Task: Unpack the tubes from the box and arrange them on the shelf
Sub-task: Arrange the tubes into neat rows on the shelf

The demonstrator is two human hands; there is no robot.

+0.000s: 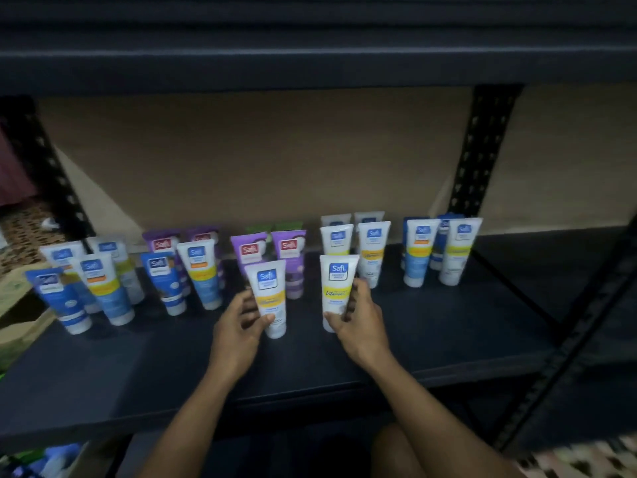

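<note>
Holding: left hand [241,317] grips the left yellow tube [270,298], right hand [358,315] grips the right yellow tube [336,288]
Place: both tubes stand cap down on the dark shelf [448,326], the left one at 6 o'clock from the purple tubes [289,250]
Tipping: a tube may fall when a hand lets go, as its cap is small
Bumping: fingers are close to the back tubes [374,250] at 12 o'clock; a fast pull may knock those down
Box: not seen

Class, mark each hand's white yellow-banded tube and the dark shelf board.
Left white yellow-banded plastic tube [272,300]: head view, yellow band.
Right white yellow-banded plastic tube [336,292]: head view, yellow band.
Dark shelf board [448,326]: head view, bare top.
</note>
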